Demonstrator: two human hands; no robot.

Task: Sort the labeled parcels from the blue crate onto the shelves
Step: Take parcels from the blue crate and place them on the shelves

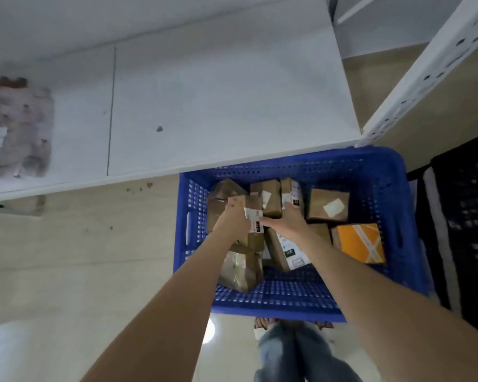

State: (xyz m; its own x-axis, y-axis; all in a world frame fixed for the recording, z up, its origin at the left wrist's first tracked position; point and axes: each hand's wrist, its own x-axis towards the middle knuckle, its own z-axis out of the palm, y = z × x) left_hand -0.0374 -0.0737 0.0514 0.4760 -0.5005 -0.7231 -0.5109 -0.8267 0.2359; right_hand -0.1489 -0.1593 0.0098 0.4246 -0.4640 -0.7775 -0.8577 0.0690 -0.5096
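A small brown parcel [250,213] with a white label on its near face is raised a little above the other parcels in the left-middle of the blue crate [301,162]. The left hand [229,223] grips it from the left, fingers curled around its side. The right hand [286,223] comes in from the right: its thumb lies against the labelled face and its fingers reach forward over the neighbouring brown parcels, but motion blur hides whether it actually has hold of anything.

More parcels lie loose in the crate. These include a flat brown one with a white label [329,206] at the far right and an orange one [360,242] just nearer than it.

The crate sits on the pale floor [66,257], its far rim close under the front edge of a white shelf [204,92]. A blurred wrapped parcel [17,125] lies at the shelf's left end. A black crate [469,230] stands just to the right of the blue one.
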